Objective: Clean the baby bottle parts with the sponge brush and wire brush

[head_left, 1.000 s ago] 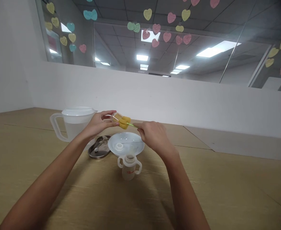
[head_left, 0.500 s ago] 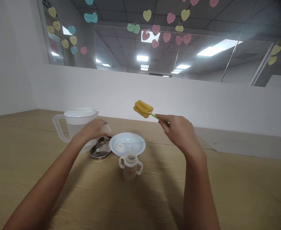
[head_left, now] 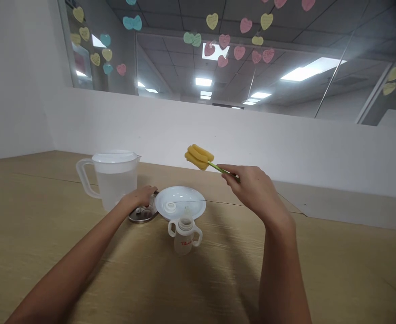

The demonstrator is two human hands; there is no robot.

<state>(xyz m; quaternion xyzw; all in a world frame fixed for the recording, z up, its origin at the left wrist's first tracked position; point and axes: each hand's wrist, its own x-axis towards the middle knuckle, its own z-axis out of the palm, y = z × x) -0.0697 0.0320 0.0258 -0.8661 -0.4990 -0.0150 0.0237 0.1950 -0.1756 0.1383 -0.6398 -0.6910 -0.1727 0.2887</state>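
Observation:
My right hand (head_left: 251, 186) grips the green handle of a sponge bottle brush (head_left: 199, 157), whose yellow sponge head points up and left in the air. Low over a round metal tray (head_left: 140, 219) at the left, my left hand (head_left: 141, 196) has its fingers curled around a small clear cap-like piece, mostly hidden. Other small items on the tray are partly covered by the hand. In front stands an uncapped baby bottle (head_left: 183, 244) with two side handles and red lettering. A light-blue bowl (head_left: 198, 204) behind it holds a white ring (head_left: 170, 207) and a clear nipple (head_left: 187, 213).
A translucent lidded pitcher (head_left: 115, 180) of water stands at the left, just behind my left forearm. The wooden table (head_left: 117, 279) meets a white wall (head_left: 164, 121) at the back. Above it is a window with heart-shaped notes.
My left hand has moved down to the tray with the clear piece. The brush has shifted slightly left and down, still in my right hand. The camera view has shifted slightly.

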